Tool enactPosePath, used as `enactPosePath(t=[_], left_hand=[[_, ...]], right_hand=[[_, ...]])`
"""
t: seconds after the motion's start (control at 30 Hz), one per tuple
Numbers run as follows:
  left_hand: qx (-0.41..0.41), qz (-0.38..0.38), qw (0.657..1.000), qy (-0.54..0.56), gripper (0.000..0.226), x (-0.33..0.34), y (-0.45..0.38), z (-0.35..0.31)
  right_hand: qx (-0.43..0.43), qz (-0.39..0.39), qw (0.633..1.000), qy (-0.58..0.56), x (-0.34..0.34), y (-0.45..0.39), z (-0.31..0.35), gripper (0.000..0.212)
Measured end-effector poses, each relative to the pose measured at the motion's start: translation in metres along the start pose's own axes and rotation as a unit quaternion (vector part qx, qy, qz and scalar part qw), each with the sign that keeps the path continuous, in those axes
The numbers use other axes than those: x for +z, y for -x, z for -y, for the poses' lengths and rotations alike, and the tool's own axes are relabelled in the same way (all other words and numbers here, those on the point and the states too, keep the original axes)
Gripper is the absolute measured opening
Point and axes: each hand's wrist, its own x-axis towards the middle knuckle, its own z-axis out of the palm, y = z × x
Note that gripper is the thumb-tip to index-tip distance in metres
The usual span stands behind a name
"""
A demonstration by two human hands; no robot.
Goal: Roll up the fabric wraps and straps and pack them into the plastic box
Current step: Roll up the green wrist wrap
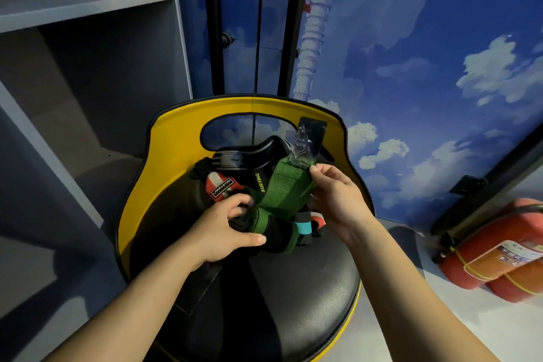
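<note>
The green wrap (283, 186) runs slantwise from the left hand (226, 229), gripping its rolled end, up to the right hand (335, 194), pinching its free end.

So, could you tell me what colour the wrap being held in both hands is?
Green, with a black section; the wrap shows clearly in the head view.

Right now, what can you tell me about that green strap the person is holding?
The green wrap is a woven fabric band, partly rolled. Its rolled end, with a black patch, sits low over the chair's black seat, gripped by the left hand. The free end rises up and to the right, pinched near its top by the right hand. A crinkled clear plastic piece sticks up from that end. Other straps lie behind it.
</note>
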Motion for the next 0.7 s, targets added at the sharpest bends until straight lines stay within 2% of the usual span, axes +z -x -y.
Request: enactPosePath(t=[0.07,0.2,0.37,0.47,0.5,0.6,0.7], left_hand=[[-0.003,0.004,1.0,-0.001,0.066,0.001,0.0,0.0],[-0.018,-0.01,1.0,-0.002,0.065,0.004,-0.001,0.0],[-0.045,-0.028,0.999,0.004,0.063,0.006,-0.004,0.001],[-0.053,-0.053,0.997,0.031,0.066,0.007,-0.006,0.002],[-0.059,-0.067,0.995,0.044,0.068,0.007,-0.007,0.001],[-0.088,-0.118,0.985,0.087,0.07,0.005,-0.011,0.0],[-0.103,-0.157,0.969,0.163,0.088,0.002,-0.014,-0.003]], right_hand=[[-0.018,-0.006,1.0,0.025,0.003,0.003,0.001,0.003],[-0.093,-0.036,0.993,0.062,0.009,0.006,0.006,0.015],[-0.186,-0.07,0.963,0.183,0.011,0.008,0.011,0.033],[-0.218,-0.104,0.943,0.228,0.008,0.005,0.016,0.025],[-0.224,-0.098,0.944,0.221,0.008,0.005,0.018,0.024],[-0.203,-0.012,0.964,0.171,0.012,0.016,0.025,0.031],[-0.146,0.068,0.979,0.123,0.019,0.026,0.026,0.027]])
